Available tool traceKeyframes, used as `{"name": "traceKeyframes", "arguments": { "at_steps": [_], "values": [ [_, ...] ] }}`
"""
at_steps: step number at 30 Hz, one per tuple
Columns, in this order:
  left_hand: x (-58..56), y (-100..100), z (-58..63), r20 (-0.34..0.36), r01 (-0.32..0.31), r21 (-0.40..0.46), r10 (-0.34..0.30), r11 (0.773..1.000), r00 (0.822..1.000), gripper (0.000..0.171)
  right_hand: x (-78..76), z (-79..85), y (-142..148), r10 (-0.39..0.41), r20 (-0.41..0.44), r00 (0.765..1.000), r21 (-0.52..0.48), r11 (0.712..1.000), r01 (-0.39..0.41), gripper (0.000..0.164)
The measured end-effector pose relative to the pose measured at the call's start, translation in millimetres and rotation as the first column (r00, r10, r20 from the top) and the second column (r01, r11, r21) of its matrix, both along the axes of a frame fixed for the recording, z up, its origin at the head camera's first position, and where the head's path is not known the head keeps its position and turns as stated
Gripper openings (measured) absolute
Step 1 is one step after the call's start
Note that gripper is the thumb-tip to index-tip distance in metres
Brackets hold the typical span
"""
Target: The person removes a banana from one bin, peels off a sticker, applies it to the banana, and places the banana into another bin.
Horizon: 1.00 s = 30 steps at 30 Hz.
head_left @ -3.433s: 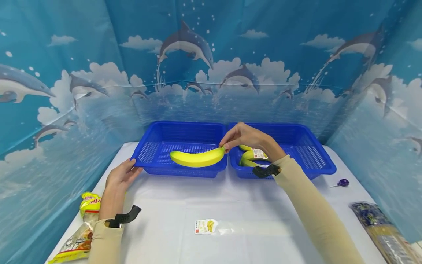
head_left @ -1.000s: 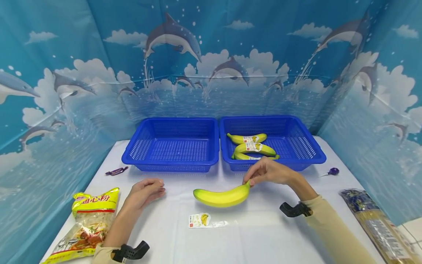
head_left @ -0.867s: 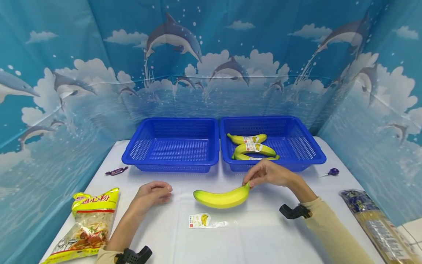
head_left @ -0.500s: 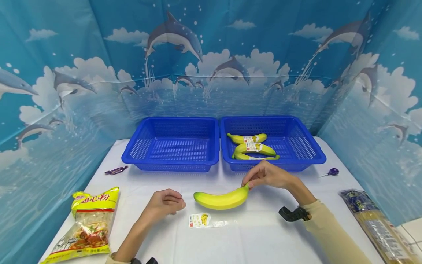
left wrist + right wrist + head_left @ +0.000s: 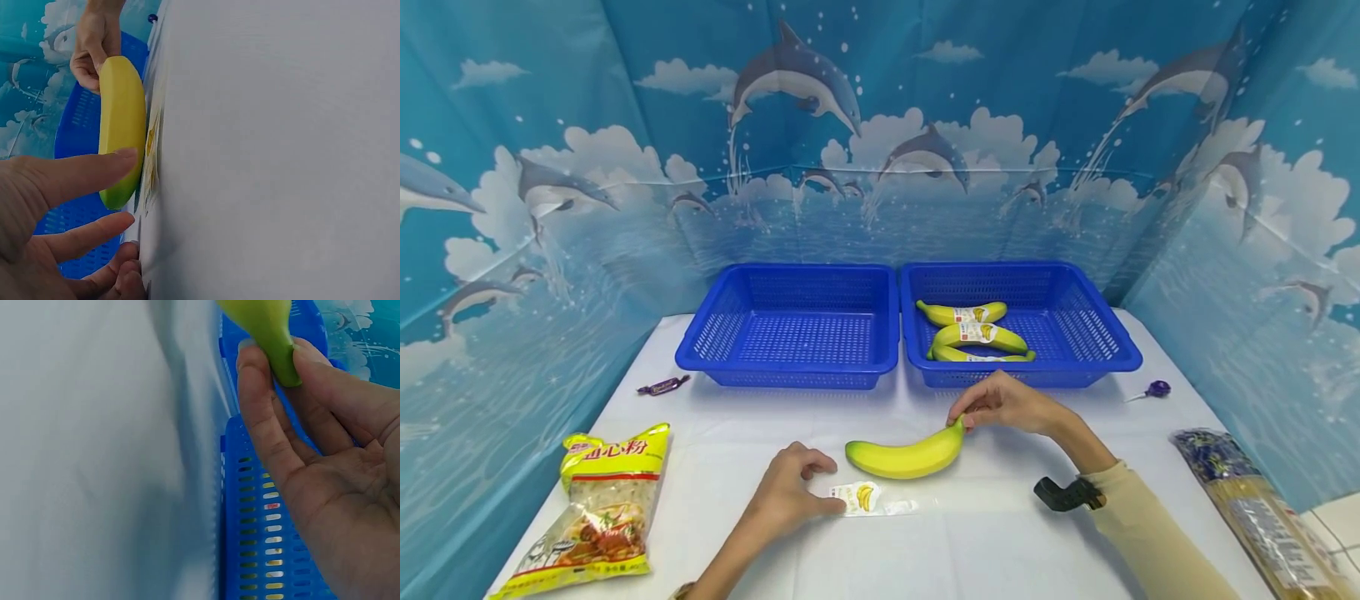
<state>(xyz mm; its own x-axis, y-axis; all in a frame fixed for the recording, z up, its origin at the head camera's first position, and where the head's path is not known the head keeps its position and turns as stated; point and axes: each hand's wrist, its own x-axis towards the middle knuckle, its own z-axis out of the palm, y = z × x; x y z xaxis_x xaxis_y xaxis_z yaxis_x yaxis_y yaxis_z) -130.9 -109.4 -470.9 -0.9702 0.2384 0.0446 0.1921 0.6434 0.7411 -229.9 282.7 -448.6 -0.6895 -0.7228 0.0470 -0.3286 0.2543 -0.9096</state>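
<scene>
A yellow banana (image 5: 904, 460) with a green tip is held just above the white table, its stem pinched between the thumb and fingers of my right hand (image 5: 1011, 406). The right wrist view shows that stem (image 5: 286, 365) between thumb and fingertips. My left hand (image 5: 790, 490) has its thumb and fingers spread apart around the left end of a clear strip with a printed banana label (image 5: 859, 497), which lies flat on the table below the banana. Nothing sits between its fingers in the left wrist view, where the thumb (image 5: 94, 174) overlaps the banana's green end.
Two blue plastic baskets stand at the back: the left basket (image 5: 786, 367) holds nothing visible, the right basket (image 5: 1075, 365) holds labelled bananas (image 5: 977, 335). A wrapped candy (image 5: 663, 386) and a yellow food bag (image 5: 606, 508) lie left; a lollipop (image 5: 1158, 389) and a long packet (image 5: 1255, 500) lie right.
My right hand has brought the banana from over the left basket down towards the label. My left hand has left that basket's rim and moved right to the label's end, its fingers spreading.
</scene>
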Motion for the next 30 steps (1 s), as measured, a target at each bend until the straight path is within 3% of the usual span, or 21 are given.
{"name": "traceKeyframes", "arguments": {
  "at_steps": [7, 21, 25, 30],
  "values": [
    [5.5, 9.8, -2.6, -0.021, -0.005, -0.116, 0.003, 0.993, 1.000, 0.041, -0.7, -8.8, -2.3, -0.031, 0.004, 1.000, 0.024, 0.999, 0.031, 0.027],
    [5.3, 12.5, 2.9, 0.001, 0.042, -0.137, -0.043, 0.990, 0.999, 0.034, 0.9, -12.6, 0.8, -0.094, -0.094, 0.991, 0.116, 0.988, 0.105, 0.031],
    [5.9, 11.0, 4.1, 0.020, 0.066, -0.109, -0.064, 0.992, 0.998, 0.030, 1.1, -13.0, 2.3, -0.094, -0.112, 0.989, 0.123, 0.987, 0.108, 0.031],
    [3.1, 11.4, 4.5, 0.069, 0.156, 0.036, -0.159, 0.987, 0.985, 0.025, 1.9, -9.7, 3.5, -0.103, -0.130, 0.986, 0.138, 0.983, 0.121, 0.032]
  ]
}}
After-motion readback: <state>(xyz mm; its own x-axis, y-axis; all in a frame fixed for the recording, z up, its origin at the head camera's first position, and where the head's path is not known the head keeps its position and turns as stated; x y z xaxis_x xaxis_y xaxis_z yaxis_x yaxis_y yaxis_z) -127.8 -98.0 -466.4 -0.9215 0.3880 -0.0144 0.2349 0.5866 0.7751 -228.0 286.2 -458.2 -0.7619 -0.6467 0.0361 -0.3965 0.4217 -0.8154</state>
